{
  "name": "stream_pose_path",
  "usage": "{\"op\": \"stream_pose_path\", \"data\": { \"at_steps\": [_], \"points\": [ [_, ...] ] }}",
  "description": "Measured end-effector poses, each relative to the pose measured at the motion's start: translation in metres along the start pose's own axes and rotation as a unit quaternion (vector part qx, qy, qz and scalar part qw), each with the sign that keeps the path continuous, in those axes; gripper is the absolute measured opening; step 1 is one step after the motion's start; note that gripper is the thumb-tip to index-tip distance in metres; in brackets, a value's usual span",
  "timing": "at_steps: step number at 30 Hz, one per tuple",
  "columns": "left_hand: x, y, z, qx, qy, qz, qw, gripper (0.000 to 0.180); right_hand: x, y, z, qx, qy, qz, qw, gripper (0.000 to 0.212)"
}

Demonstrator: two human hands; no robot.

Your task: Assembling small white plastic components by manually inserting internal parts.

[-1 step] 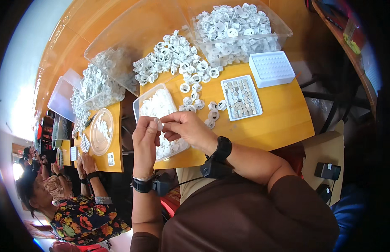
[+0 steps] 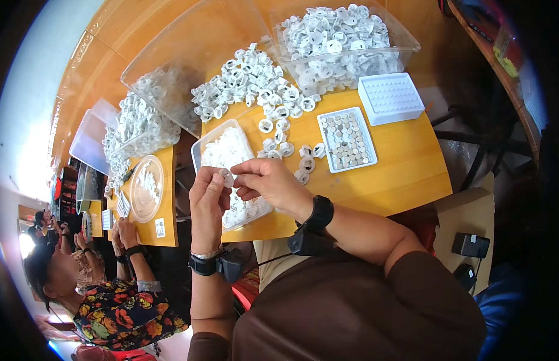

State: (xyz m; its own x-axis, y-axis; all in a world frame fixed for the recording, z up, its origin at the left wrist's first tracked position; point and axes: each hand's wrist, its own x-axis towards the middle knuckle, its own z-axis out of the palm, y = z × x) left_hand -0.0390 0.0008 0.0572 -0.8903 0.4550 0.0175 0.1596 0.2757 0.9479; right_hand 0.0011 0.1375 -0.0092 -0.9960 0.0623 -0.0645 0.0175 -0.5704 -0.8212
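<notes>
My left hand point(image 2: 207, 204) pinches a small round white plastic piece point(image 2: 227, 177) between thumb and fingers, above a clear tub point(image 2: 249, 139) of small white parts point(image 2: 222, 150). From the right, my right hand point(image 2: 267, 182) comes up against the piece's edge, its thumb and forefinger pressed together. Whatever lies between those fingertips is hidden. Just beyond, several round white units with dark inserts point(image 2: 306, 163) lie on the yellow table point(image 2: 375, 186). A white tray point(image 2: 335, 168) of silvery coin-shaped discs point(image 2: 345, 139) rests to the right.
A heap of white units point(image 2: 249, 78) spreads at the back, beside a large clear bin point(image 2: 351, 57) full of them. A pale blue-white tray block point(image 2: 390, 99) stands far right. At left, a person in a flowered shirt point(image 2: 129, 313) works at another table with a round tray point(image 2: 140, 207).
The round piece shows slightly more of its face between my fingers. Both hands stay in practically the same place.
</notes>
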Motion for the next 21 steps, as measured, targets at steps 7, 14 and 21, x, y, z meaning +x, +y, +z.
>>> {"op": "stream_pose_path", "data": {
  "at_steps": [7,14,21],
  "points": [
    [-0.008,-0.022,-0.003,-0.333,-0.064,-0.073,0.938,0.029,-0.004,-0.012,0.001,-0.011,0.033,-0.077,0.996,0.016],
    [-0.02,-0.027,0.002,-0.402,-0.078,-0.049,0.911,0.029,-0.011,-0.015,0.009,-0.27,0.055,-0.247,0.929,0.009],
    [-0.022,-0.035,0.003,-0.438,-0.074,-0.04,0.895,0.028,-0.009,-0.009,0.008,-0.195,0.039,-0.216,0.956,0.008]
  ]
}}
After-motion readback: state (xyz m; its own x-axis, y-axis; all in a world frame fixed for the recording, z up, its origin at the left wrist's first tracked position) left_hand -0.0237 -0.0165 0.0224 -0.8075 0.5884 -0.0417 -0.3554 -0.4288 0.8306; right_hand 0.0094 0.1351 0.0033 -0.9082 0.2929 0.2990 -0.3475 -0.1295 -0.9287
